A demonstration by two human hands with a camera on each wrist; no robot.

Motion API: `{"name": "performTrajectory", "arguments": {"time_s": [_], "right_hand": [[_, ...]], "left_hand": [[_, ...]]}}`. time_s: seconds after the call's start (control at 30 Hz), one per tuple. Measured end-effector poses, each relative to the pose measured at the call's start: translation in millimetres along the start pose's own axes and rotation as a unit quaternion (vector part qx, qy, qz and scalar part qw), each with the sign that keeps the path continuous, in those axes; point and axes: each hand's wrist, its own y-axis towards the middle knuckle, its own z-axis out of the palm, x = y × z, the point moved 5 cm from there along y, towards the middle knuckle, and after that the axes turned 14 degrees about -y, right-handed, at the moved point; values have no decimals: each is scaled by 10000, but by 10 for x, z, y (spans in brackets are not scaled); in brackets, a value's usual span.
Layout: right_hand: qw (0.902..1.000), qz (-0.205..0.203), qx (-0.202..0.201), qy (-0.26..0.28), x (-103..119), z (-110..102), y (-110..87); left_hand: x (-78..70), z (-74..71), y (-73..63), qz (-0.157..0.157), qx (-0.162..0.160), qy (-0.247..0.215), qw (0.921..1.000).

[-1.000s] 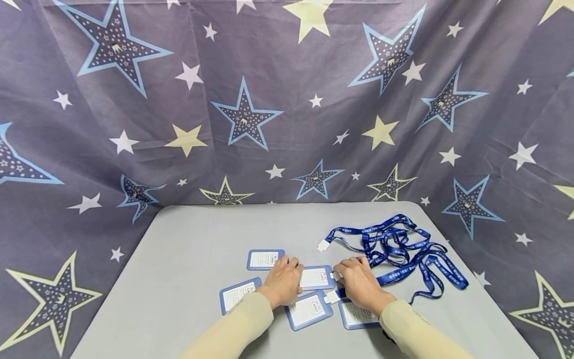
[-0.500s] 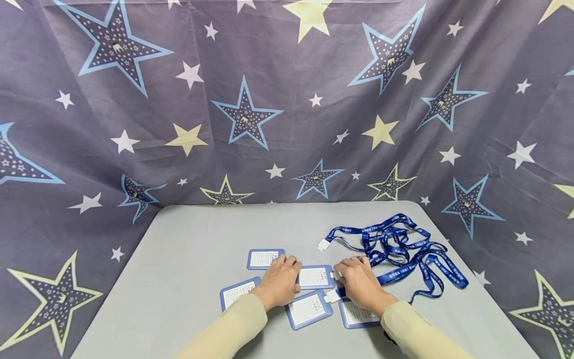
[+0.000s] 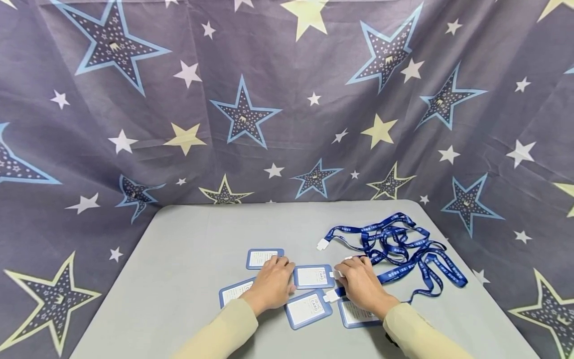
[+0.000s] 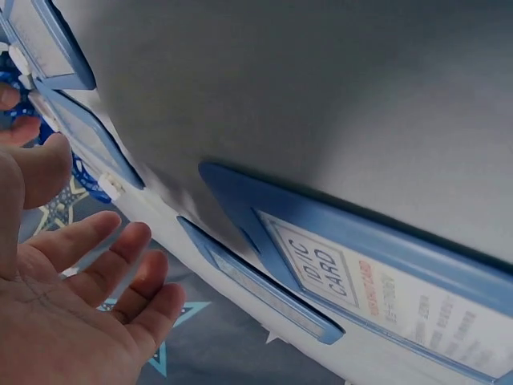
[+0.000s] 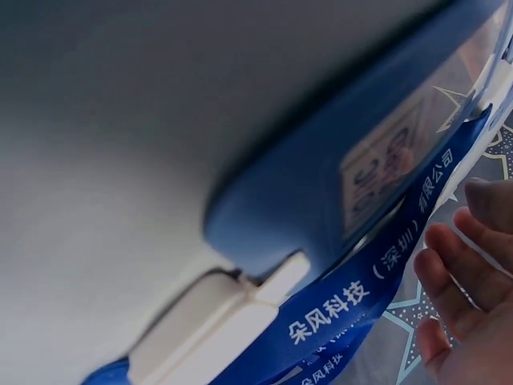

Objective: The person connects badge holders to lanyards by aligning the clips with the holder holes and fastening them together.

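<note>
My left hand (image 3: 271, 284) hovers over the left badge holders with its fingers relaxed and apart; the left wrist view shows nothing in it. An upper-left badge holder (image 3: 262, 259) and a lower-left badge holder (image 3: 234, 291) lie partly under it. Right of these fingers lies the middle badge holder (image 3: 312, 277), its white clip at my right hand's fingertips. My right hand (image 3: 362, 285) has loosely bent fingers with nothing visible between them in the right wrist view; whether it touches the clip is unclear. Below is another badge holder (image 3: 308, 310), attached to a lanyard by a white clip (image 3: 332, 295).
A right badge holder (image 3: 356, 317) is partly covered by my right hand. Tangled blue lanyards (image 3: 396, 244) spread across the table's right side, one white clip (image 3: 322, 244) pointing left. A star-patterned cloth (image 3: 287, 99) hangs behind the grey table (image 3: 193, 239).
My left hand has drawn slightly left, away from the middle badge holder, uncovering its left edge. My right hand stays almost in place.
</note>
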Motion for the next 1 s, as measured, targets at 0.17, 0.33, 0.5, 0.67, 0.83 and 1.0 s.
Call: {"name": "performTrajectory", "arguments": {"time_s": [0.17,0.33,0.5,0.67,0.83,1.0], "right_hand": [[9999,41,-71,115,-11,-46,-7],[9999,116,-10,25,-35,-84,-40],[9999,144,-67,-20,-42,-119,-68],[9996,93,-276,20,-48,-159,-103],[9993,82,-342,-131,-83,-169,-126],[9994,100,-316,-115,-117,-200,-123]], "left_hand": [[-9,-41,-66,78,-64,-33,9999],[5,-80,-131,121,-126,-81,9998],[51,-106,-175,113,-181,-68,9997],[87,-145,-223,167,-264,-58,9995],[138,-181,-282,126,-280,-65,9995],[167,-226,-350,121,-329,-112,9993]]}}
